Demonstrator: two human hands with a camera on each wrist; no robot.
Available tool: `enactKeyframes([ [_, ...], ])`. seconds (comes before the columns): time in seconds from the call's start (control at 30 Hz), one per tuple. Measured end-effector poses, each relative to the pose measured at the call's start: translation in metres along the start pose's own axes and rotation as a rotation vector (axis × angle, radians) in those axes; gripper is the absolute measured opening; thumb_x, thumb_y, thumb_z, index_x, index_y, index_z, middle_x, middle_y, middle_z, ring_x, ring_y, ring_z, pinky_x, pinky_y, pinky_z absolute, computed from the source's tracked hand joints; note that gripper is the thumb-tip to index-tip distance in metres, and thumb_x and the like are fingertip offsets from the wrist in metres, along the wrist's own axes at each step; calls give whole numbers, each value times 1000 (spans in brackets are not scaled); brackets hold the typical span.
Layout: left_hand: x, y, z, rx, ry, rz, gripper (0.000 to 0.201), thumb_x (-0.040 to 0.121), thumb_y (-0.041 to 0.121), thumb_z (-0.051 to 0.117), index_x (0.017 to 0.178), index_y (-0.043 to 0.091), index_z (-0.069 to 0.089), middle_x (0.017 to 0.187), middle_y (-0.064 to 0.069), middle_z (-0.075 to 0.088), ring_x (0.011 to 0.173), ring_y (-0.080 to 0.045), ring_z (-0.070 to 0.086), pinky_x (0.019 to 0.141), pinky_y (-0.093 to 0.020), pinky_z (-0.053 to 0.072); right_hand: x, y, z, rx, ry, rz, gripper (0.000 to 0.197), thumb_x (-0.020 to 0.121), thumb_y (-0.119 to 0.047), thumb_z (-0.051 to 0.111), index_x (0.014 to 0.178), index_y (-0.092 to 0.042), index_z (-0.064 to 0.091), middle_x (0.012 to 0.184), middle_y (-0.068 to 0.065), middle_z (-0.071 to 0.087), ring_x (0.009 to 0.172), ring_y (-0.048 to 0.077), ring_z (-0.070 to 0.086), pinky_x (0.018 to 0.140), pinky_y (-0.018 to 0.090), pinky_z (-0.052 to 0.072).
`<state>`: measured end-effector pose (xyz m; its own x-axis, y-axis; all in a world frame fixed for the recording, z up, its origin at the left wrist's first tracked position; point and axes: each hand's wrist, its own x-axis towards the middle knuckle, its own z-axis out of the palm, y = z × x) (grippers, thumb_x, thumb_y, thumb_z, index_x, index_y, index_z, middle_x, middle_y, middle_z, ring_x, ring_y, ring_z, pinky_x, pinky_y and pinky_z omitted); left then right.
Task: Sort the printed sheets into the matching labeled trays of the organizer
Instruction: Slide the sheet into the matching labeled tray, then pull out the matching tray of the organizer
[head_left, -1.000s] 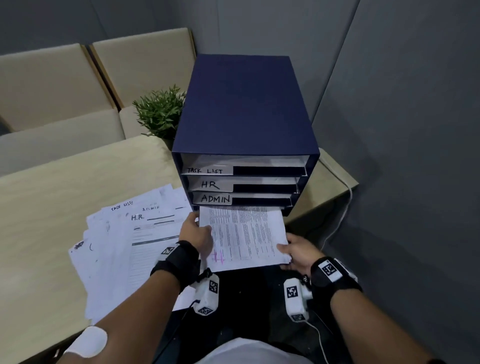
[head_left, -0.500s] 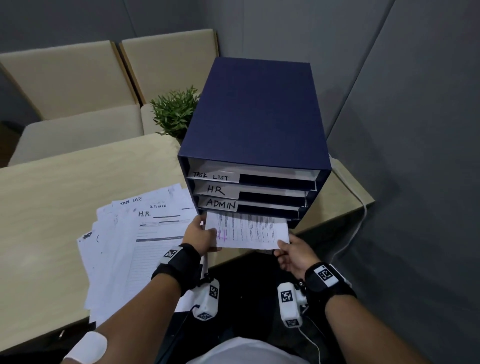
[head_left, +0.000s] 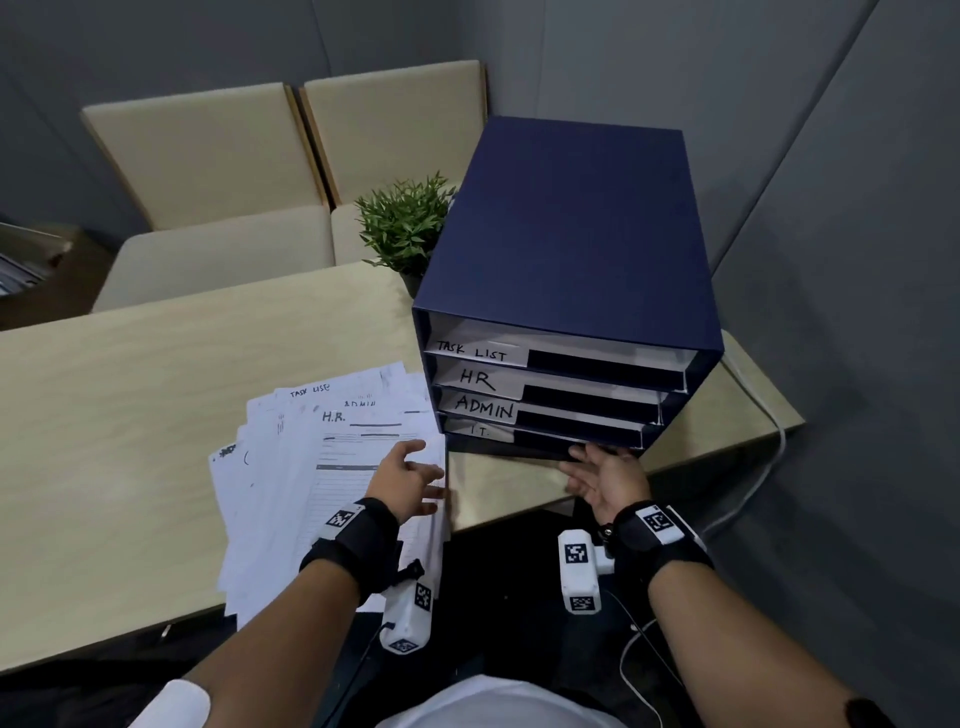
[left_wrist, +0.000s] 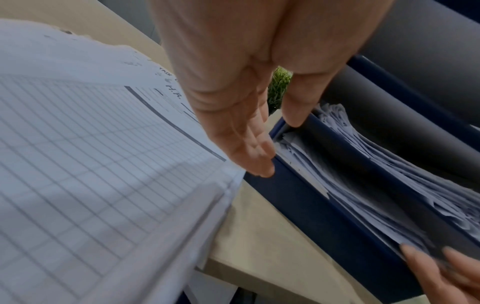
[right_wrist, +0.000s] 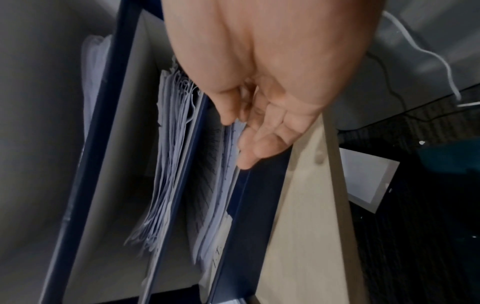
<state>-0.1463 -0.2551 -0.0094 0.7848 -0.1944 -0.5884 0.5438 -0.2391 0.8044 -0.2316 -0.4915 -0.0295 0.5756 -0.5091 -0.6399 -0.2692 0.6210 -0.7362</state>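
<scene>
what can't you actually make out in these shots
- Lower sheets of the paper pile: head view, covered by the H.R. sheet and left hand.
- I.T. tray contents: head view, too dark.
- Right hand fingertips: head view, hidden under the organizer edge.
- Sheet print: wrist views, blurred.

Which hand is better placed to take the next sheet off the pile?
Left. The left hand hovers open over the loose sheets; the right hand is at the organizer's bottom tray.

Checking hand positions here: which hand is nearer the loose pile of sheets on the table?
Left. The left hand hovers over the pile of sheets; the right hand is off to the side at the organizer's bottom tray.
</scene>
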Motion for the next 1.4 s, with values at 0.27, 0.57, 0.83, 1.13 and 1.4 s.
enactKeyframes([
  [0.27, 3, -13, -54, 140, 32, 55, 32, 93, 7, 54, 124, 9, 50, 88, -4, 59, 77, -20, 57, 64, -30, 47, -22, 24, 22, -201, -57, 19, 6, 97, -13, 54, 91, -13, 56, 82, 9, 64, 62, 21, 62, 49, 24, 46],
  [0.57, 1, -24, -139, 387, 95, 111, 39, 90, 15, 61, 129, 14, 53, 135, -10, 52, 120, -25, 52, 92, -30, 40, -58, 83, 90, -558, -182, -5, 9, 94, -9, 55, 87, -15, 54, 79, 7, 63, 59, 17, 58, 49, 21, 42],
  [0.83, -2, -36, -186, 445, 14, 51, 49, 91, 18, 59, 138, 17, 45, 142, -9, 47, 116, -24, 51, 83, -28, 38, -72, 137, 124, -1064, -62, -85, 25, 83, -22, 70, 99, -12, 53, 98, 6, 60, 83, 21, 56, 70, 27, 43],
  [1.13, 0, -46, -205, 504, -107, 33, 55, 90, 21, 62, 141, 19, 42, 146, -6, 44, 131, -23, 44, 95, -26, 33, -85, 161, 142, -1066, 46, -162, 15, 87, -12, 63, 96, -5, 52, 89, 2, 53, 81, 19, 50, 63, 24, 34],
  [1.4, 5, -43, -217, 377, -75, 43, 70, 89, 23, 65, 147, 19, 25, 150, -13, 34, 134, -28, 40, 108, -40, 36, -103, 149, 124, -793, -82, -213, 18, 89, 6, 49, 83, -7, 58, 91, 14, 71, 79, 22, 62, 76, 32, 49],
])
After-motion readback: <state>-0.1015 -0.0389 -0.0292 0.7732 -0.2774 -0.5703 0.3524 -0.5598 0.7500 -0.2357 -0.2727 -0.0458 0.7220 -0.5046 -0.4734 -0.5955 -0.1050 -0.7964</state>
